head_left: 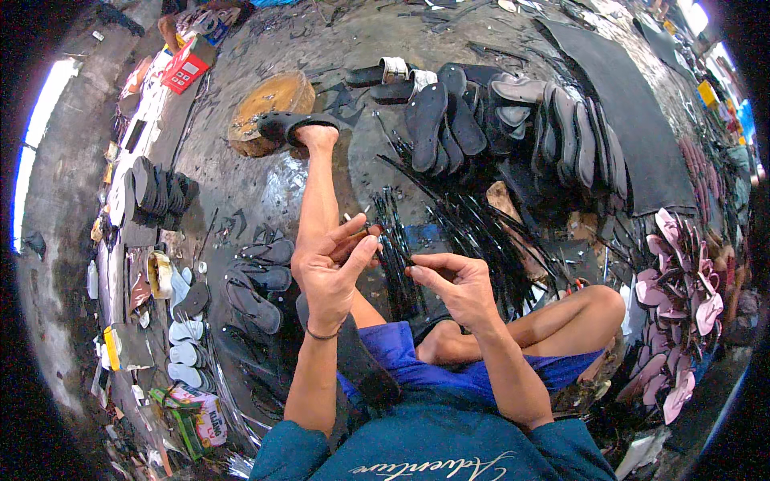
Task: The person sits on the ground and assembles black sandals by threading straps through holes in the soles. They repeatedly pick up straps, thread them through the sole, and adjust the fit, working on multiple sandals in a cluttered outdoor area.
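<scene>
My left hand [330, 260] is raised over my lap, palm turned inward, its fingers partly bent. A thin, short stick [348, 217] with a white end, like a cigarette, shows between its fingers. Facing it, my right hand [461, 287] pinches thumb against forefinger; a tiny dark bit shows at the tips, too small to name. The hands are apart. Below and beyond them on the floor lie thin black rubber strips [393, 248], with a larger heap of strips [489, 240] to the right. A dark sole-shaped piece [369, 365] leans across my left thigh.
Black slipper soles [429, 124] and grey soles [569, 132] stand in rows ahead. A round wood block [281, 100] lies beyond my sandalled foot. Pink sandals [678, 289] pile at right. Dark slippers [253, 297] and pale blue soles [188, 353] lie left, near a red box [186, 66].
</scene>
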Available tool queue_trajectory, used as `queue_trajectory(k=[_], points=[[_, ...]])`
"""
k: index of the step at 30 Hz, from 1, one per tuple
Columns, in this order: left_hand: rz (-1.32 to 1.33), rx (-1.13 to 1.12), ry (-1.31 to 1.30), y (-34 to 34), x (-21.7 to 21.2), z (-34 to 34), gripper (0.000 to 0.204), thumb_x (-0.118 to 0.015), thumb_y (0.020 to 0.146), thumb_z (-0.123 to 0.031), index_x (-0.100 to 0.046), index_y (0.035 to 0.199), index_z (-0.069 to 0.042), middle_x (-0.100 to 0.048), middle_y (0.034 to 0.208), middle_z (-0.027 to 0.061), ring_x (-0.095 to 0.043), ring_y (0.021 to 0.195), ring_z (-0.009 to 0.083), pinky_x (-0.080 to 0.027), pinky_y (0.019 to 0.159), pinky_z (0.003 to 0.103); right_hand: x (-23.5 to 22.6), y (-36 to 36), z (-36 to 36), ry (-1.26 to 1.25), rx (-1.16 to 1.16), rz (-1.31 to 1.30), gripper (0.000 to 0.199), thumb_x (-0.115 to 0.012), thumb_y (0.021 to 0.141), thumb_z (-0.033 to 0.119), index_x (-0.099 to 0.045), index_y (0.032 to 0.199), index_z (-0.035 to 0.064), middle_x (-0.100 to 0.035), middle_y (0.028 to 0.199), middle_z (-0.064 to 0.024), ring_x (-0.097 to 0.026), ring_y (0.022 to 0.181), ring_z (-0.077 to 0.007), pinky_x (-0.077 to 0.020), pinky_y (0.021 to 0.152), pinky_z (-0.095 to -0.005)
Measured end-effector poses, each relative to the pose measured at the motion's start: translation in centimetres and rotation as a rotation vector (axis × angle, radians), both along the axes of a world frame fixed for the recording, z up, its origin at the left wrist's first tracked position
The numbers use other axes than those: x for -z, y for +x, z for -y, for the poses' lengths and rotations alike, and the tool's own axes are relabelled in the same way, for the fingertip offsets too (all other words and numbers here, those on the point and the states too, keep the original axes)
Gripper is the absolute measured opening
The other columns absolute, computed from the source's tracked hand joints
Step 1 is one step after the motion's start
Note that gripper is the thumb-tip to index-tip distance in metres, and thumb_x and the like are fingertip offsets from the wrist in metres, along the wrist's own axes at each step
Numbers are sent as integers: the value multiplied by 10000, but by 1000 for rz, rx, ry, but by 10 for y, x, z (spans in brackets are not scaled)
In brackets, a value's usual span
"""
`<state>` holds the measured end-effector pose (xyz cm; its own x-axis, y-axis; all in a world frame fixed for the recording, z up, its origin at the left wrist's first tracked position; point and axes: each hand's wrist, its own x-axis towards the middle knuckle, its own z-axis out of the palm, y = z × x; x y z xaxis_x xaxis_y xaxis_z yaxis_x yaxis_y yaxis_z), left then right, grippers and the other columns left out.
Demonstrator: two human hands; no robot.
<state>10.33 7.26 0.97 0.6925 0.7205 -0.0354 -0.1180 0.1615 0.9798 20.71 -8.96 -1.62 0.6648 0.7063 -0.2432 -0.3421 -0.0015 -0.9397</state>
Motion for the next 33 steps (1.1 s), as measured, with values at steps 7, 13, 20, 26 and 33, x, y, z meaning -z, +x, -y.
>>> queue_trajectory(k=[7,13,20,26,33], points=[[-44,6,-78,8,2,4,293,-710,908,-17,-681,1200,-4,-733,1097,106,-696,925,140,-574,747,256,8,1,0,-12,-125,-43,212,-739,910,126,-750,1077,-4,-750,950,-75,-689,869,-128,-563,733,-268],[-113,81,-100,9,14,-4,258,-726,908,-43,-685,1159,3,-731,1045,78,-679,896,126,-552,739,253,-8,11,4,-11,-274,-353,275,-701,944,125,-674,1158,-45,-716,1023,-151,-735,883,-239,-642,710,-360],[-192,44,99,9,7,6,219,-740,892,-47,-708,1099,20,-741,988,83,-686,857,117,-557,765,250,2,5,-2,11,-208,-194,289,-717,936,149,-671,1167,-17,-727,975,-103,-703,811,-162,-587,698,-313],[-286,-79,235,-23,6,28,230,-714,916,-71,-717,1114,44,-745,989,86,-689,910,135,-560,825,264,16,-20,-23,70,-43,668,256,-685,916,-27,-665,1168,13,-702,1010,-77,-687,788,-108,-572,674,-244],[-747,-334,472,-155,76,31,684,-784,869,-189,-414,1390,56,-570,1296,159,-546,1197,229,-448,1021,381,3,-45,-18,27,-188,32,177,-721,916,126,-697,1055,19,-732,932,-70,-675,828,-109,-539,744,-268]])
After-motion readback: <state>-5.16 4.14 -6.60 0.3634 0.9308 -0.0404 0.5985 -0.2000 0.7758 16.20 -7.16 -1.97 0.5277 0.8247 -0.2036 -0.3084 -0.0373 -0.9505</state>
